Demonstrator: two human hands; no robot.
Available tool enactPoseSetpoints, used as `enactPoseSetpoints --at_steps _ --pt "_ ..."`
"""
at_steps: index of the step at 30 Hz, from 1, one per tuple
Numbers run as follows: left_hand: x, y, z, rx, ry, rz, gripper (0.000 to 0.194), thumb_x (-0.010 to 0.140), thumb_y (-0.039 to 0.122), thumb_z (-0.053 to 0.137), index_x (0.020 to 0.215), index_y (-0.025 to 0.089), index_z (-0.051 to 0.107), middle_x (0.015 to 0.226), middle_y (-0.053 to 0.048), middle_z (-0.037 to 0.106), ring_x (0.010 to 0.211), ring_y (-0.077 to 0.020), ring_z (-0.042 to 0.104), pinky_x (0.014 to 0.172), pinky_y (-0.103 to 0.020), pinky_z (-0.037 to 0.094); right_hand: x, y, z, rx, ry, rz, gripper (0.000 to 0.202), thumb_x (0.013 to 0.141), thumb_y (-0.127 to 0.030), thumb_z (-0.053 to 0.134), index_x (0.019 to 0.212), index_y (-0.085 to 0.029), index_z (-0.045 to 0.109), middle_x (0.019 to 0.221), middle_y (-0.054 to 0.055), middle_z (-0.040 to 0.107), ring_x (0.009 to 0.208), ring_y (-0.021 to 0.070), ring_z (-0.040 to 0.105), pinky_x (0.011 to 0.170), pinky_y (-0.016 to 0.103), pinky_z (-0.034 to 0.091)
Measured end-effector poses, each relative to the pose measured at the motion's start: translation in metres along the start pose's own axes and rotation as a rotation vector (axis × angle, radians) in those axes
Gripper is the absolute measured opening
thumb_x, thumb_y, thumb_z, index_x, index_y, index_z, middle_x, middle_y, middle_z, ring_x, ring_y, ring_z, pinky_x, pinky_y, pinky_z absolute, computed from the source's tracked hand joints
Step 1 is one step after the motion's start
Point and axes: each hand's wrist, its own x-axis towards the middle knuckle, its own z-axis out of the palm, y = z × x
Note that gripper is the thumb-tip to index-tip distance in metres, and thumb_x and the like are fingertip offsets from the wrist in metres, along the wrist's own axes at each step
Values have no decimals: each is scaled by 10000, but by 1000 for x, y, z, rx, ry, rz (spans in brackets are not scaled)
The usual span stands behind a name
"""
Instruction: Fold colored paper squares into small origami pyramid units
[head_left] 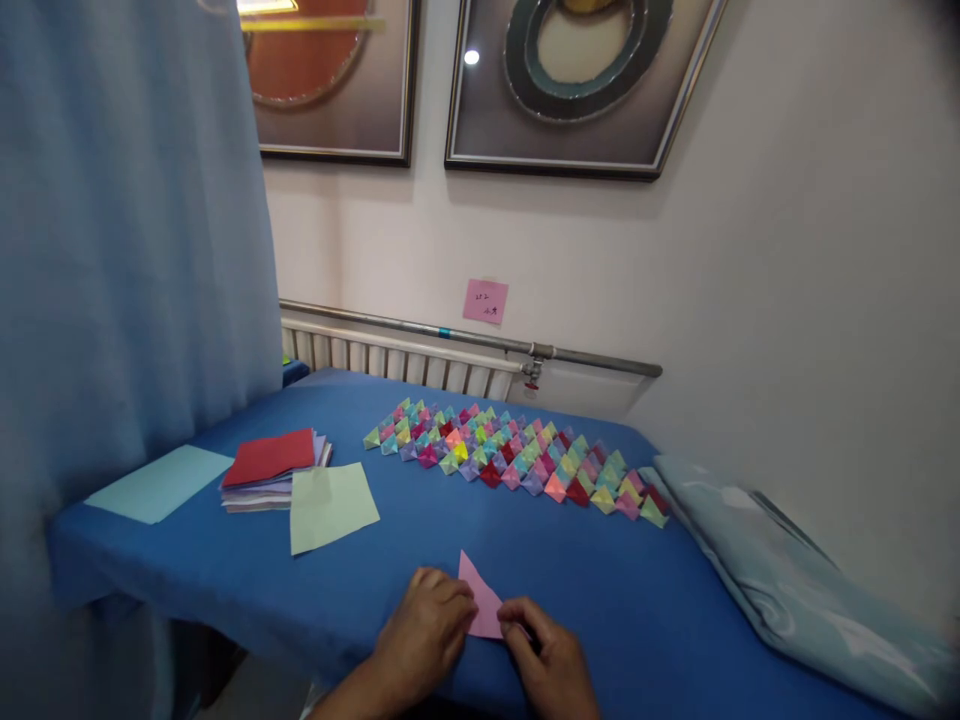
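A folded piece of pink paper (481, 602) lies at the front of the blue-covered table, between my two hands, one corner pointing away from me. My left hand (427, 625) grips its left side with curled fingers. At the lower right corner, my right hand (546, 652) pinches the paper between thumb and fingers. Beyond them, rows of small folded paper pieces (517, 455) in many colours spread across the table. A pale green sheet (334, 508) rests to the left, partly against a stack of coloured paper topped by a red sheet (270, 458).
Light blue sheets (161, 485) lie at the table's left, near a blue curtain (135, 220). A folded pale plastic-wrapped bundle (795, 580) sits along the right edge. Behind the table (300, 590) are a radiator (405, 360), a pipe and a pink note (485, 301) on the wall.
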Motion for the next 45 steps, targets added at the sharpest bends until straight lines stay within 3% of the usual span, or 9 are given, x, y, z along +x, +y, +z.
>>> enactPoseSetpoints --at_steps 10,17,22,33,45 --pt "1 -4 1 31 -37 36 223 917 90 506 966 234 669 1004 -15 727 863 -186 606 804 -343 436 0 7 2 17 -8 -35 254 875 -357 467 802 -225 670 732 3 678 709 172 636 680 232 460" --pt "0 -11 3 43 -13 116 245 927 97 471 980 241 662 1003 -21 731 845 -179 625 778 -331 455 0 1 2 -5 3 -19 299 903 -433 466 863 -228 680 743 5 688 694 169 631 662 231 450" --pt "1 -13 2 60 0 165 239 935 109 466 1004 239 655 991 -29 734 838 -177 638 773 -319 468 0 1 4 -6 19 -17 263 895 -382 461 875 -246 685 832 14 740 774 179 679 722 234 468" --pt "-2 -21 6 128 -40 205 213 944 107 494 1031 237 637 1025 -27 733 860 -171 658 780 -316 508 1 4 6 -11 59 -20 263 876 -349 459 842 -246 698 771 1 725 714 166 657 680 232 457" --pt "-1 -27 8 148 26 267 222 917 106 533 1048 245 646 1024 -23 744 846 -163 678 758 -296 531 1 7 7 -41 42 -43 260 879 -321 451 812 -242 690 728 -3 704 670 154 622 642 224 420"
